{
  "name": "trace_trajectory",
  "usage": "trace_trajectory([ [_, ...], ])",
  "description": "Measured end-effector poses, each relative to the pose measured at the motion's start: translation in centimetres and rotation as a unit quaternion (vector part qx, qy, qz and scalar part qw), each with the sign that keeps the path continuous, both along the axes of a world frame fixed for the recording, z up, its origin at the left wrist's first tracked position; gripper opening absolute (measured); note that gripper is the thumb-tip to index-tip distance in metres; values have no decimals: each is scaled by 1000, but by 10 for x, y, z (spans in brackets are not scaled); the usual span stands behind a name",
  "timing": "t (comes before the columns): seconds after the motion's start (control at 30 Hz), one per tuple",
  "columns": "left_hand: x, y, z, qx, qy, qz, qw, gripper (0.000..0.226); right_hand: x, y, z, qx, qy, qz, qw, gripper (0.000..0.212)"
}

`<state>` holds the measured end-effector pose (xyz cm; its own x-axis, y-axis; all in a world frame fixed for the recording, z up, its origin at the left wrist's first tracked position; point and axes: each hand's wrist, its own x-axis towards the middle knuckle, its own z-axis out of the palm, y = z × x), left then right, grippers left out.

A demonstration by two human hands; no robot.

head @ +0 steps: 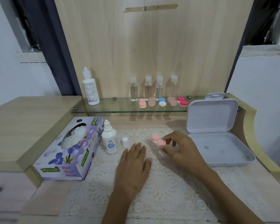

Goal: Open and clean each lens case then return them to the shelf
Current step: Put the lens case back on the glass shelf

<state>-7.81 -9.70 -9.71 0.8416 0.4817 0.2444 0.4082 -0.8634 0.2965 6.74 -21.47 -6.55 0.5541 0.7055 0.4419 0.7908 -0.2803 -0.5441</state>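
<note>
A pink lens case (158,141) with two round caps lies on the lace cloth (160,196). My right hand (179,147) pinches its near cap with fingertips and thumb. My left hand (134,160) lies flat on the cloth, fingers straight, holding nothing. On the glass shelf (113,109) sit several more lens cases: a pink one (142,102), a beige one (152,101), a blue and white one (162,102), another beige one (172,101) and a red one (182,101).
A tissue box (68,151) stands at the left, with a small solution bottle (110,139) and its loose white cap (125,141) beside it. An open white plastic box (217,131) sits at the right. A tall white bottle (90,88) and several clear bottles (153,88) stand on the shelf.
</note>
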Motion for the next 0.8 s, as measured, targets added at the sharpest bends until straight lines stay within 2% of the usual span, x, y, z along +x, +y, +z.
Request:
trace_trajectory([
  [0.13,0,0,-3,35,28,-8,999,97,4,19,26,49,-22,-9,998,20],
  [0.3,2,3,-6,36,16,-13,999,110,13,63,68,87,-36,-16,995,24],
  [0.43,1,2,-4,33,13,-14,999,113,21,97,83,72,-51,-33,996,30],
  [0.5,2,2,-3,19,17,-10,1000,105,23,113,85,55,-65,-45,995,29],
  [0.6,3,4,-7,27,63,7,998,73,25,132,84,17,-101,-73,992,30],
  [0.63,3,3,-10,30,61,7,998,68,24,137,83,9,-110,-80,991,31],
  [0.8,4,6,-13,59,46,6,997,64,27,150,78,-12,-148,-104,984,31],
])
